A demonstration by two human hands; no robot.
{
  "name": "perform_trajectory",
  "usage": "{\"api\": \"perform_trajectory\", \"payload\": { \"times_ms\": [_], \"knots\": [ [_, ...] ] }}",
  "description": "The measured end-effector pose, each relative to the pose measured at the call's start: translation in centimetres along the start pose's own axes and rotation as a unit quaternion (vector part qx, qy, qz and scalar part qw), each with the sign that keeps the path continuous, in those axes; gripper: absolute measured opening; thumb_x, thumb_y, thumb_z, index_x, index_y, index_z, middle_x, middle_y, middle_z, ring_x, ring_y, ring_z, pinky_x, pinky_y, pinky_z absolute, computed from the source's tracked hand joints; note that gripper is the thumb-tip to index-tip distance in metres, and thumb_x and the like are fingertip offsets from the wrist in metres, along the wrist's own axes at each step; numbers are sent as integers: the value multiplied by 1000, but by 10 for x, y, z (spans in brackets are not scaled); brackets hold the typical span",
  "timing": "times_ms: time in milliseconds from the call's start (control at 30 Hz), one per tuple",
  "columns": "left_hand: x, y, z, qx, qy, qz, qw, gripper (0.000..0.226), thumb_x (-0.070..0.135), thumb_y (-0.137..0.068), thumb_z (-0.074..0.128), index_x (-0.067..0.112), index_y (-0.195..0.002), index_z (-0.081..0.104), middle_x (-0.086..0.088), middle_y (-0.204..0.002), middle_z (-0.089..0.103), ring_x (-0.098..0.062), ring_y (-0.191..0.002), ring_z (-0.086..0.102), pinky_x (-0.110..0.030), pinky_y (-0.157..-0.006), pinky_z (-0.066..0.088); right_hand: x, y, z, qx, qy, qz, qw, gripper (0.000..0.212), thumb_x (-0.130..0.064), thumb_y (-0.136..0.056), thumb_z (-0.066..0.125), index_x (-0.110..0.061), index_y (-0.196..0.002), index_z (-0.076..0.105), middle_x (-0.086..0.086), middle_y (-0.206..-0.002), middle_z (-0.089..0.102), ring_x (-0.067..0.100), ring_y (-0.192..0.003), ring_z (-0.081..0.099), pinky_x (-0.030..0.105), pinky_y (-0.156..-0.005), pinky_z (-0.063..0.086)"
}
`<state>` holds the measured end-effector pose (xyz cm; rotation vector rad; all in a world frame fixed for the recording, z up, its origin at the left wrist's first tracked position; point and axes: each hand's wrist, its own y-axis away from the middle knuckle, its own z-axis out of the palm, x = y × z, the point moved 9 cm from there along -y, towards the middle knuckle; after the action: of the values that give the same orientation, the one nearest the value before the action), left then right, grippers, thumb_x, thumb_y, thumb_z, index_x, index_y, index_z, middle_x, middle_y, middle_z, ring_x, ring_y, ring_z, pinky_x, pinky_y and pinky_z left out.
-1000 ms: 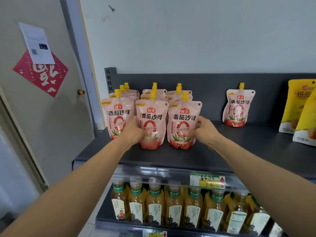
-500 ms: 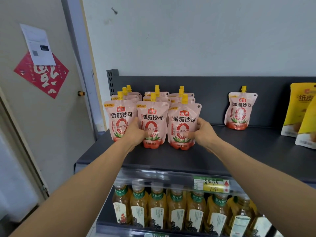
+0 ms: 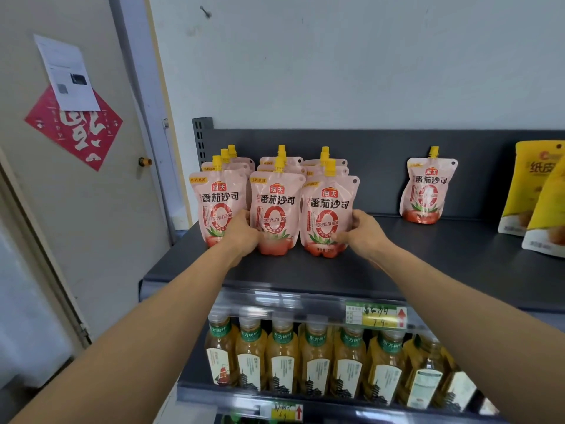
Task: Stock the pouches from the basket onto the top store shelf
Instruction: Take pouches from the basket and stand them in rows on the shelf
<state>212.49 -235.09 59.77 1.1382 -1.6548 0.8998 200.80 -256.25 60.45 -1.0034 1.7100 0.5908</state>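
Rear pouches (image 3: pixel 324 164) mostly behind front pouches (image 3: pixel 276 198)

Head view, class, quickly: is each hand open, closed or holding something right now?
Left hand: grips the middle front pouch at its lower left edge.
Right hand: grips the right front pouch at its lower right edge.

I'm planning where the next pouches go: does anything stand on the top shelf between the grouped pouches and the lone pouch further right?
Nothing visible does. The top shelf lies bare between the grouped pouches and the lone pouch; the right hand grips the group's right edge. Yellow bags stand beyond.
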Motion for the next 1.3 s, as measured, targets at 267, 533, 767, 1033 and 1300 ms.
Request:
{"api": "perform_trajectory", "payload": {
  "times_ms": [267,533,767,1033,1300],
  "knots": [
    [-1,6,-1,9,15,16,1000,60,-12,-77,63,7,-130,42,-11,-131,56,-27,-124,51,-39,-102,45,0,6,2,13,16,3,1000,50,8,-80,65,-6,-126,50,10,-128,60,27,-118,57,35,-96,48],
    [-7,4,-2,18,19,21,999,54,-11,-78,63,5,-126,44,-12,-127,57,-26,-120,53,-28,-92,44,2,9,1,23,21,12,999,50,4,-81,66,-6,-127,49,10,-130,59,27,-119,56,39,-98,48],
    [-4,3,-2,11,11,24,1000,55,-11,-78,63,4,-127,43,-13,-128,57,-27,-120,53,-28,-90,44,5,8,0,29,18,18,999,51,2,-81,67,-6,-128,48,10,-130,58,27,-119,56,39,-98,48],
    [-6,1,-4,17,11,30,999,55,-10,-78,63,5,-126,43,-12,-130,56,-27,-122,53,-32,-94,45,5,8,0,37,28,15,999,48,1,-81,68,-7,-125,50,9,-127,59,26,-115,57,37,-95,49],
    [-5,1,-6,35,-6,25,999,52,-9,-79,64,5,-126,45,-12,-125,57,-27,-116,55,-32,-94,47,4,12,-6,42,30,16,999,54,-1,-80,70,-4,-129,46,11,-128,58,27,-115,57,33,-92,48]
  ]
}}
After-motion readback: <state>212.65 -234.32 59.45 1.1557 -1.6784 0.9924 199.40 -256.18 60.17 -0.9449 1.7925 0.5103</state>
